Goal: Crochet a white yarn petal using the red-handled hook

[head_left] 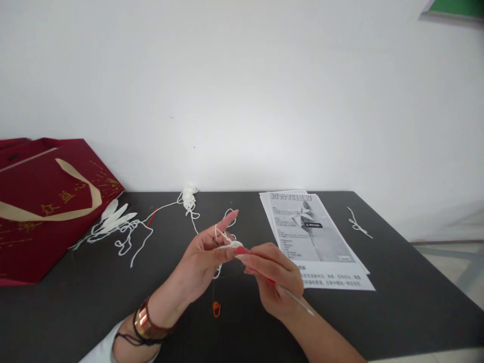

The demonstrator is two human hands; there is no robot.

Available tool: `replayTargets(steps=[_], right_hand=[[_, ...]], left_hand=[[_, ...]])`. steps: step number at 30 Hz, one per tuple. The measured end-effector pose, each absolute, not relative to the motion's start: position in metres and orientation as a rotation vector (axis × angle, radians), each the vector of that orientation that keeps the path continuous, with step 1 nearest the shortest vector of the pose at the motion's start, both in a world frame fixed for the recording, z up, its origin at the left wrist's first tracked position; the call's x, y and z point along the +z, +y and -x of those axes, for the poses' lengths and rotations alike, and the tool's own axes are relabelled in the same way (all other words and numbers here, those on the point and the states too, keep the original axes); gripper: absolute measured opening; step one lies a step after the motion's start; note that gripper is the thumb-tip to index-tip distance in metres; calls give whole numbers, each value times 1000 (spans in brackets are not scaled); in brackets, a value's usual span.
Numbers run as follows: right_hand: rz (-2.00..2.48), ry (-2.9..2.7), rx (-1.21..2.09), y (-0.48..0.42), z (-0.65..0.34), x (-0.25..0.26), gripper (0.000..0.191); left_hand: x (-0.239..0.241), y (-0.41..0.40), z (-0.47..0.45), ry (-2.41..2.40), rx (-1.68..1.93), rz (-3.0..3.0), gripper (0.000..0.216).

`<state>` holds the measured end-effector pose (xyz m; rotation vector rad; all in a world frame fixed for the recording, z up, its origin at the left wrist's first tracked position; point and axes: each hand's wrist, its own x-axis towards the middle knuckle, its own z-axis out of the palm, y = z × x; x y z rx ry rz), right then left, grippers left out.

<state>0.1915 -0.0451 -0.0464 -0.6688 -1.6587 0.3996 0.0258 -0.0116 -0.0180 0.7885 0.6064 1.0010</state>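
Note:
My left hand (204, 254) pinches a small piece of white crochet (235, 244) between thumb and fingers, with white yarn looped around its raised index finger. My right hand (274, 275) grips a crochet hook (271, 282) with a red handle; its pale shaft end sticks out past the palm. The hook's tip meets the white piece at the left fingertips, where the fingers hide the stitches. Below the left hand is an orange stitch marker (216, 309); whether it hangs or lies on the table I cannot tell. From the left hand, yarn runs back towards a small heap of white yarn (189, 196).
At the left stands a dark red bag (45, 186) with a cream ribbon handle. Beside it lie white petal-shaped pieces (113, 218) with loose tails and a thin red stick (152, 217). Printed sheets (333, 275) lie right of centre, a knotted yarn scrap (357, 225) further right. A white wall (242, 101) borders the black table (401, 297).

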Motion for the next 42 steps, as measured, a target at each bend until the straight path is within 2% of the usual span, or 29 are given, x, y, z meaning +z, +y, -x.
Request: replayTargets(steps=[5, 11, 33, 42], right_hand=[[695, -1226, 921, -42, -185, -42, 17], [643, -1052, 1169, -39, -187, -42, 10], [563, -1078, 1186, -36, -204, -27, 9], [529, -1188, 1179, -38, -210, -27, 9]], left_hand=[[-12, -4, -12, 687, 912, -913, 70], [-6, -3, -5, 623, 795, -942, 63], [-4, 1, 10, 492, 625, -902, 69], [-9, 3, 12, 478, 537, -884, 64]])
